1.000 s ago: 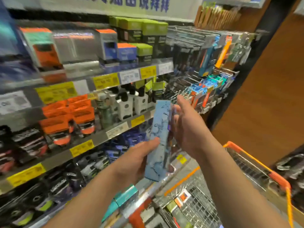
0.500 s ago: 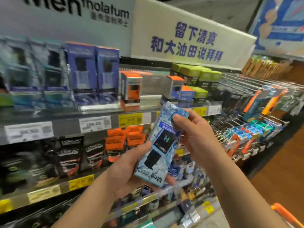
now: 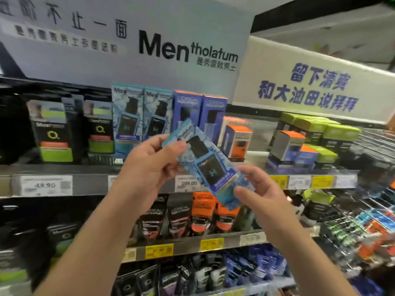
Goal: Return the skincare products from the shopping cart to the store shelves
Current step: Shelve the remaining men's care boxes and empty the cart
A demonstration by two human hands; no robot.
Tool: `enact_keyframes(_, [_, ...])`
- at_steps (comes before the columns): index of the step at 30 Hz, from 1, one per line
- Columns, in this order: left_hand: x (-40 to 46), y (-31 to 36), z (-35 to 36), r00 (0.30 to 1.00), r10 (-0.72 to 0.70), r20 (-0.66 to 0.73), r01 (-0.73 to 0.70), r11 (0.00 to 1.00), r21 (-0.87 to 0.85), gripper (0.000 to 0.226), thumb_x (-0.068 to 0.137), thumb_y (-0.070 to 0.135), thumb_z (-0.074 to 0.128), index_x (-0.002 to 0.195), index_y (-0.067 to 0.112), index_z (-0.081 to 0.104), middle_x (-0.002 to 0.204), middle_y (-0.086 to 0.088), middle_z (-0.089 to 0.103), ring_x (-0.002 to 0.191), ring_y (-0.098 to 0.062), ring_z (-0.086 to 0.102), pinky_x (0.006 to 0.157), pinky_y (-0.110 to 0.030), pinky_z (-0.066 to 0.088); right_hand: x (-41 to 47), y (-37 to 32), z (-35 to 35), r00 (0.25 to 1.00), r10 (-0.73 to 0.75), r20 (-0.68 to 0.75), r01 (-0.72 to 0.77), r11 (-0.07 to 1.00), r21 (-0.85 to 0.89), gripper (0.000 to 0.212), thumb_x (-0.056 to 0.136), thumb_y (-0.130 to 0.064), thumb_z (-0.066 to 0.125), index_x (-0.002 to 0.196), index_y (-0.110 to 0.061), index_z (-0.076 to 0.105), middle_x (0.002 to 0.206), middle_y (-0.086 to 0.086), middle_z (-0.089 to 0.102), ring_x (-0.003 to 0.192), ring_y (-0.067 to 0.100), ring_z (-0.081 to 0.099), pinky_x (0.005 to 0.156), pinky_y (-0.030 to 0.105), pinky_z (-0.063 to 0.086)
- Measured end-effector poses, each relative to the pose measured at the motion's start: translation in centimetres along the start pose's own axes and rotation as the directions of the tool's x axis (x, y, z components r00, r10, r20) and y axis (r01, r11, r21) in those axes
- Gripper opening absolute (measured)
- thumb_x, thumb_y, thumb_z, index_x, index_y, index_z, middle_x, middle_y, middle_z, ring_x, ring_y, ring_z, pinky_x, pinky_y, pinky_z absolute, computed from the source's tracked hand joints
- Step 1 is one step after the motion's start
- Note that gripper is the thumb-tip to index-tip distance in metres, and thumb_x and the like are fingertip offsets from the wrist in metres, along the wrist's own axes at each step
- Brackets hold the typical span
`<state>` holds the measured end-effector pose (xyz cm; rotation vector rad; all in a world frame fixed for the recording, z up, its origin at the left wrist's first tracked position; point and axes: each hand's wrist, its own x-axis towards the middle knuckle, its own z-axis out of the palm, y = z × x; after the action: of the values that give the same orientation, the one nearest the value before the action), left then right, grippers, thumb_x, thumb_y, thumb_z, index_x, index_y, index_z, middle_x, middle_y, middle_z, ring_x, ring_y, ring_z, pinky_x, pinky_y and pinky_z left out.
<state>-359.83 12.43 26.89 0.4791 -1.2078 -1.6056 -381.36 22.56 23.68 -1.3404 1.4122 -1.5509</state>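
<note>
Item in hand: one light-blue box (image 3: 208, 167), icy splash print with a dark bottle pictured on its face, held tilted in the air in front of the top shelf (image 3: 149, 182), top end up and to the left, bottom end down and to the right. Status: not yet shelved; the box touches no shelf and is clear of the stock behind it. Matching stock: two upright blue boxes (image 3: 142, 116) of the same print stand on the top shelf just behind and above the held one, under the brand sign (image 3: 188, 50), so the destination appears found and the placing itself is what remains for this item. The cart is out of view, so how many products are left cannot be judged. Left hand (image 3: 149, 165): fingers curled round the upper end of the box, thumb across its front near the top corner; a firm hold, narrow. Right hand (image 3: 263, 193): thumb and fingertips pinch the lower end of the box, the remaining fingers loosely bent beside it; how far the back fingers wrap cannot be told, as the box hides them. Neighbouring stock, top shelf: dark boxes with green bands (image 3: 55, 131) to the left, two deeper-blue boxes (image 3: 201, 116) just right of the matching pair, then orange-topped boxes (image 3: 237, 142) and green-lidded boxes (image 3: 320, 133) farther right. Shelf below: black and orange tubes (image 3: 192, 212). Price tags (image 3: 189, 184) run along the shelf edge.
</note>
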Motion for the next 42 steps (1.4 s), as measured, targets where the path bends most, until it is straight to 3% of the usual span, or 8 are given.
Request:
enact_keyframes(4, [1.1,2.5,-1.5,0.994,0.108,0.018,-0.109,0.982,0.154,0.034,0.072,0.033,0.089,0.101,0.022,0.075,0.096,-0.006,0.075,0.082,-0.027,0.057,0.065,-0.028,0.05,1.2,-0.6,3.7,0.987,-0.033,0.155,0.067,0.973,-0.221,0.031,0.089,-0.032,0.08,0.117,-0.037,0.067,0.108,-0.004,0.075,0.1,0.018,0.071,0.086,0.043,0.061])
enact_keyframes(7, [1.2,4.1,-2.0,0.982,0.158,0.1,-0.177,0.959,0.223,0.033,0.073,0.035,0.088,0.103,0.027,0.077,0.101,-0.001,0.079,0.091,-0.017,0.073,0.074,-0.029,0.057,2.9,-1.9,6.8,0.978,-0.097,0.184,0.156,0.926,-0.342,0.029,0.086,-0.034,0.082,0.111,-0.036,0.068,0.099,-0.011,0.074,0.089,0.012,0.069,0.082,0.04,0.059])
enact_keyframes(11, [1.5,5.6,-3.5,0.957,0.289,0.035,-0.278,0.871,0.405,0.035,0.087,0.022,0.076,0.121,0.03,0.073,0.109,0.012,0.078,0.104,-0.008,0.074,0.083,-0.029,0.061,5.4,-3.1,10.1,0.981,-0.161,0.103,0.185,0.94,-0.285,0.026,0.084,-0.026,0.084,0.104,-0.032,0.068,0.094,-0.012,0.074,0.084,0.004,0.068,0.077,0.033,0.059])
enact_keyframes(17, [1.0,5.1,-7.2,0.905,0.42,-0.07,-0.248,0.654,0.714,0.036,0.095,0.016,0.071,0.116,0.046,0.071,0.096,0.034,0.073,0.093,0.009,0.07,0.086,-0.02,0.059,9.3,-4.5,13.5,0.974,-0.218,0.061,0.225,0.963,-0.15,0.033,0.087,-0.025,0.082,0.113,-0.033,0.063,0.094,0.0,0.077,0.088,0.019,0.074,0.078,0.049,0.063])
enact_keyframes(21, [0.7,4.5,-8.5,0.858,0.5,-0.12,-0.239,0.594,0.768,0.041,0.098,0.017,0.066,0.116,0.054,0.067,0.094,0.042,0.067,0.095,0.015,0.065,0.087,-0.011,0.054,11.0,-3.9,15.4,0.972,-0.225,0.072,0.236,0.945,-0.228,0.038,0.083,-0.033,0.085,0.115,-0.038,0.065,0.093,-0.002,0.075,0.088,0.017,0.073,0.079,0.048,0.062])
enact_keyframes(31, [0.8,3.1,-10.4,0.874,0.46,-0.153,-0.128,0.523,0.843,0.043,0.097,0.023,0.066,0.138,0.036,0.062,0.113,0.023,0.062,0.103,0.002,0.063,0.096,-0.031,0.056,11.4,-2.0,17.9,0.985,-0.172,0.006,0.166,0.936,-0.312,0.067,0.079,-0.033,0.089,0.139,-0.032,0.058,0.092,-0.01,0.07,0.087,0.008,0.07,0.078,0.038,0.063])
enact_keyframes(38, [0.9,3.0,-11.2,0.887,0.417,-0.2,-0.045,0.509,0.859,0.043,0.096,0.032,0.063,0.139,0.034,0.062,0.114,0.022,0.062,0.094,0.012,0.062,0.077,-0.004,0.046,10.9,-1.7,18.6,0.982,-0.189,-0.001,0.176,0.92,-0.35,0.042,0.084,-0.032,0.086,0.119,-0.03,0.064,0.092,-0.016,0.073,0.083,-0.005,0.068,0.074,0.02,0.06])
enact_keyframes(42, [1.0,3.0,-11.3,0.894,0.393,-0.214,-0.036,0.54,0.841,0.045,0.096,0.037,0.061,0.141,0.039,0.059,0.117,0.02,0.067,0.097,0.013,0.063,0.082,-0.01,0.049,10.8,-1.7,19.0,0.972,-0.235,-0.006,0.207,0.867,-0.453,0.04,0.086,-0.039,0.082,0.121,-0.035,0.064,0.102,-0.017,0.07,0.09,-0.003,0.066,0.075,0.014,0.055])
